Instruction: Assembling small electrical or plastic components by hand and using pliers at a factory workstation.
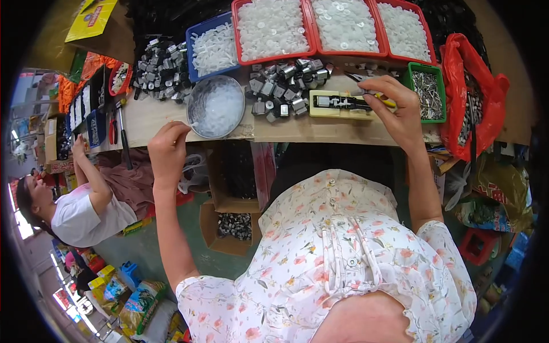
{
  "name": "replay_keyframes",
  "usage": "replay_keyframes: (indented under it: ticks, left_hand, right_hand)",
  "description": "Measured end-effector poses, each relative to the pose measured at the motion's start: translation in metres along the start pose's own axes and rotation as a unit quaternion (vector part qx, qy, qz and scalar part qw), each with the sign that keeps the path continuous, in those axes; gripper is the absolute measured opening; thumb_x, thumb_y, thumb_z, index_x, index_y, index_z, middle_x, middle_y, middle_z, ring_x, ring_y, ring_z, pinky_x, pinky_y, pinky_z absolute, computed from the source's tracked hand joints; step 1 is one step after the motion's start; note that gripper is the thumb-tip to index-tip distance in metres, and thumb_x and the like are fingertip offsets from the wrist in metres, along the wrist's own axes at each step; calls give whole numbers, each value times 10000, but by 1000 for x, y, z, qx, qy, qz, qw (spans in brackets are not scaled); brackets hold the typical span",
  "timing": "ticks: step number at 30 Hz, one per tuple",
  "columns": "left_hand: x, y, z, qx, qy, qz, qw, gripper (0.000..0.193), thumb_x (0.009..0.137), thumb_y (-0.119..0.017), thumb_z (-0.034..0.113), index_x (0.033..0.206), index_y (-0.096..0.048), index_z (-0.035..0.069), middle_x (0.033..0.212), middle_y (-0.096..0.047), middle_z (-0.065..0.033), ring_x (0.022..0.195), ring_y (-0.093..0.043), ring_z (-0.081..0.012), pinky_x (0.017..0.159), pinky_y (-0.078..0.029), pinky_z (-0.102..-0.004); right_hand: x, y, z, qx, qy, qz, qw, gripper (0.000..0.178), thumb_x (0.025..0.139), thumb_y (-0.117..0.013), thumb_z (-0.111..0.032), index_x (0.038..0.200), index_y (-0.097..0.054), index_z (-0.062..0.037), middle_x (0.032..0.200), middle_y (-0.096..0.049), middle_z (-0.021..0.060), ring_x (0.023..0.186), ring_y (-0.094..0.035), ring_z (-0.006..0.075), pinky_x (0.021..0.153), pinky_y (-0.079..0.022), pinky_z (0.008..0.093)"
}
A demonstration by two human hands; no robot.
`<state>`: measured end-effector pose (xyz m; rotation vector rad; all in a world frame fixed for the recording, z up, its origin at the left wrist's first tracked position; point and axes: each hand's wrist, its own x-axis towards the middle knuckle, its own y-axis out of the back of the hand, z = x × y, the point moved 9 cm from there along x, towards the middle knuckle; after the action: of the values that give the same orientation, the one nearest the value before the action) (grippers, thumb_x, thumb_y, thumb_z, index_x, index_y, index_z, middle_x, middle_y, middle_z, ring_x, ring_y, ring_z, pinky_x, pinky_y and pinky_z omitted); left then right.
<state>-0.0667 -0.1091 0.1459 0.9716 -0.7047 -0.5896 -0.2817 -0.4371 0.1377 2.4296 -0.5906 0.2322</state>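
Observation:
My left hand (168,146) is raised at the table's near edge, fingers pinched together beside a round metal bowl (197,94) of white translucent pieces. A tiny pale bit shows by its fingertips, too small to name. My right hand (397,108) is closed around pliers (389,102) with yellow-and-dark handles, their dark pointed tips toward the far left. It hovers over the right end of a cream fixture (343,114). In the fixture's dark slot lie a small motor (323,102) and white gear-like parts (343,103).
Small motors (286,86) lie heaped beyond the fixture. Red trays (313,34) of white parts and a blue tray (201,76) line the back. A green tray (444,86) of metal pins and a red bag (493,97) stand right. Another person (86,208) sits at left.

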Motion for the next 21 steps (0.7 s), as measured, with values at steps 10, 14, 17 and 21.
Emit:
replay_keyframes:
  ticks: [10, 14, 17, 21]
  left_hand:
    - [-16, -5, -55, -204, 180, 76, 959, 139, 816, -749, -12, 941, -703, -54, 846, -702, -50, 726, -630, -76, 663, -501, -223]
    - [-6, -9, -57, -190, 180, 65, 963, 148, 844, -741, 39, 956, -709, -52, 781, -687, -54, 658, -624, -83, 610, -495, -225]
    - [4, -9, -57, -170, 182, 57, 967, 163, 871, -728, 92, 939, -713, -55, 709, -669, -58, 598, -611, -86, 558, -479, -231]
    - [16, -17, -69, -154, 190, 42, 969, 227, 898, -709, 169, 896, -720, -59, 633, -644, -63, 517, -587, -90, 486, -445, -243]
  right_hand:
    - [9, -25, -18, 15, 9, -13, 1000, 202, 851, -719, -40, 1039, -693, 30, 898, -685, 102, 743, -631, 158, 679, -486, 275]
    - [8, -25, -14, 3, 5, -23, 1000, 202, 859, -722, -65, 1029, -692, 38, 899, -687, 107, 748, -637, 163, 680, -491, 281]
    - [6, -25, -12, -15, 2, -28, 1000, 205, 864, -724, -81, 1026, -692, 41, 896, -688, 110, 753, -641, 168, 686, -493, 281]
    - [4, -22, -9, -26, -2, -26, 999, 213, 866, -728, -90, 1028, -693, 43, 894, -689, 114, 762, -643, 170, 695, -495, 279]
